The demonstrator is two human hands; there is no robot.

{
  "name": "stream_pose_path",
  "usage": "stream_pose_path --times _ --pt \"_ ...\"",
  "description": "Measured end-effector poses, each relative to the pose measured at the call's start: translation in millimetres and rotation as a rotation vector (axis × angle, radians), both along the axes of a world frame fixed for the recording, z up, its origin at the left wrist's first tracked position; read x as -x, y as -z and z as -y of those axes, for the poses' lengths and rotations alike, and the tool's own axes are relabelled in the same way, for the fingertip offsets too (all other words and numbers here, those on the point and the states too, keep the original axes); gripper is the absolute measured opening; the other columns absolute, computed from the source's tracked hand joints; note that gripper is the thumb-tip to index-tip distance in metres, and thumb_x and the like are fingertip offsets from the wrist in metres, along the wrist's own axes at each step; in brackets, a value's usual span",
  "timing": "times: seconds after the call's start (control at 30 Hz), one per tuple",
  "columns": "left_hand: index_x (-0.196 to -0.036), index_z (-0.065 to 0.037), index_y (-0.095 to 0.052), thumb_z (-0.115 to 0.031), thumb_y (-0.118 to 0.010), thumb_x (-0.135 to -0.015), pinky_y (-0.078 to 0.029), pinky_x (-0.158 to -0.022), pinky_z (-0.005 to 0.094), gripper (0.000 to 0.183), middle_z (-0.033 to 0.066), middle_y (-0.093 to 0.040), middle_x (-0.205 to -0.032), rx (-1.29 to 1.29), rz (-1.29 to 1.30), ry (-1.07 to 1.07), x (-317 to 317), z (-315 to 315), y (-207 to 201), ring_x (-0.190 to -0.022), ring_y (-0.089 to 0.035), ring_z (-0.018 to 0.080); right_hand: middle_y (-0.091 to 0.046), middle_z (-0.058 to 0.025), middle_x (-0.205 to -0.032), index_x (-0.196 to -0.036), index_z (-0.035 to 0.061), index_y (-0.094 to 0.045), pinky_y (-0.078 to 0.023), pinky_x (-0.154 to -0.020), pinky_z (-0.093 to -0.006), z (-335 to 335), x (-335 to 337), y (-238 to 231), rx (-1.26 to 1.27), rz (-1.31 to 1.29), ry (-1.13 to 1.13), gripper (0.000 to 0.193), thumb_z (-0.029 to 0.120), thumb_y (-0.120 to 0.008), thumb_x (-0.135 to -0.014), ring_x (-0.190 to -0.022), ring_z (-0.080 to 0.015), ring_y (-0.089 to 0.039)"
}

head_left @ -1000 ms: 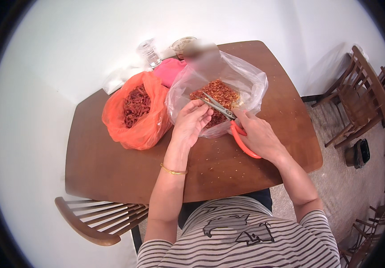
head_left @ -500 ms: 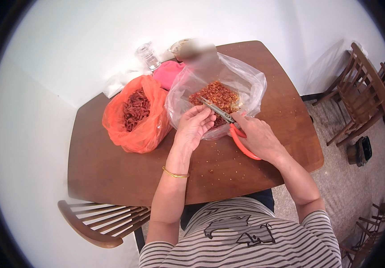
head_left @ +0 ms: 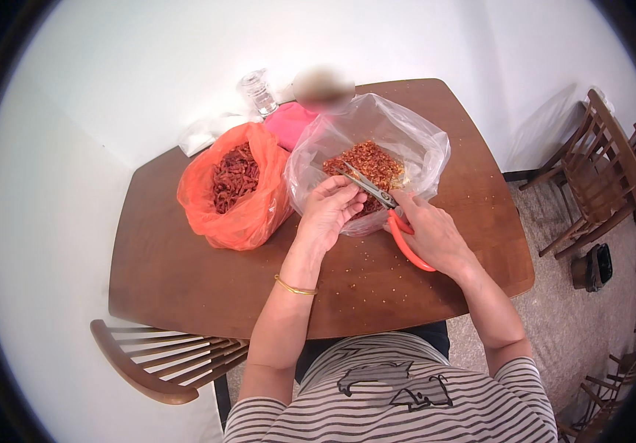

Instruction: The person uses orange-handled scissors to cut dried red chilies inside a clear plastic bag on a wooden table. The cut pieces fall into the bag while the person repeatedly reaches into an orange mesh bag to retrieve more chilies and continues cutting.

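My right hand grips a pair of scissors with red handles, its blades pointing up and left above a clear plastic bag. Close to the blades, the fingers of my left hand are pinched together; whatever they hold is too small and hidden to make out. Inside the clear bag lies a heap of chopped dried red chili with pale seeds. To the left stands an orange plastic bag, open at the top and filled with whole dried red chilies.
Both bags stand on a brown wooden table with seeds scattered on it. Against the wall are a glass, a pink bag and white plastic. Wooden chairs and a dark bin are at the right; another chair is near left.
The whole view has shifted slightly, so the bags appear a little farther right. Both hands keep nearly the same place over the clear bag's near rim, with the scissors still held.
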State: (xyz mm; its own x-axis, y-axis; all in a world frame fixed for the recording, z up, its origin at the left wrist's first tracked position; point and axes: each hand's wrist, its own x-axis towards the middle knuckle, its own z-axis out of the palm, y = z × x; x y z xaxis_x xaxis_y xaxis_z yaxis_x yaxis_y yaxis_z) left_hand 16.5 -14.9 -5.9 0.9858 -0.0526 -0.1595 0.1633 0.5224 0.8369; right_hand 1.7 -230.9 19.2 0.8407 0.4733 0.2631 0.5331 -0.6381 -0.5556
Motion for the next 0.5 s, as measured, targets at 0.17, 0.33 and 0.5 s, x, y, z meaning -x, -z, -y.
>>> stream_pose_path --times 0.17,0.33,0.5 --pt "-0.1 -0.006 -0.063 -0.008 -0.067 -0.09 -0.054 -0.077 0.0272 0.011 0.0051 -0.068 -0.093 -0.018 -0.023 -0.027 0.6 2.3 -2.2 -0.085 -0.066 0.0144 -0.063 -0.0239 -0.093 -0.119 0.0033 -0.05 -0.05 -0.069 -0.0511 -1.0 0.9 1.1 0.007 0.002 -0.003 0.034 0.023 -0.059 -0.093 -0.081 -0.0435 -0.063" --pt "-0.101 -0.006 -0.063 -0.008 -0.067 -0.09 -0.055 -0.077 0.0272 0.012 0.0044 -0.068 -0.094 -0.036 -0.019 -0.036 0.2 2.5 -2.3 -0.085 -0.066 0.0143 -0.065 -0.0221 -0.087 -0.118 0.0039 -0.052 -0.05 -0.067 -0.0503 1.7 -2.5 -1.7 0.06 -0.078 -0.029 0.033 0.023 -0.06 -0.092 -0.081 -0.0411 -0.064" --pt "-0.102 -0.006 -0.063 -0.007 -0.067 -0.09 -0.055 -0.077 0.027 0.013 0.0041 -0.068 -0.095 -0.008 0.005 -0.069 -1.1 0.1 0.0 -0.086 -0.066 0.0144 -0.065 -0.0222 -0.086 -0.12 0.0033 -0.052 -0.05 -0.068 -0.0496 0.5 -1.7 -4.4 0.032 -0.058 -0.011 0.035 0.024 -0.061 -0.092 -0.081 -0.0406 -0.064"
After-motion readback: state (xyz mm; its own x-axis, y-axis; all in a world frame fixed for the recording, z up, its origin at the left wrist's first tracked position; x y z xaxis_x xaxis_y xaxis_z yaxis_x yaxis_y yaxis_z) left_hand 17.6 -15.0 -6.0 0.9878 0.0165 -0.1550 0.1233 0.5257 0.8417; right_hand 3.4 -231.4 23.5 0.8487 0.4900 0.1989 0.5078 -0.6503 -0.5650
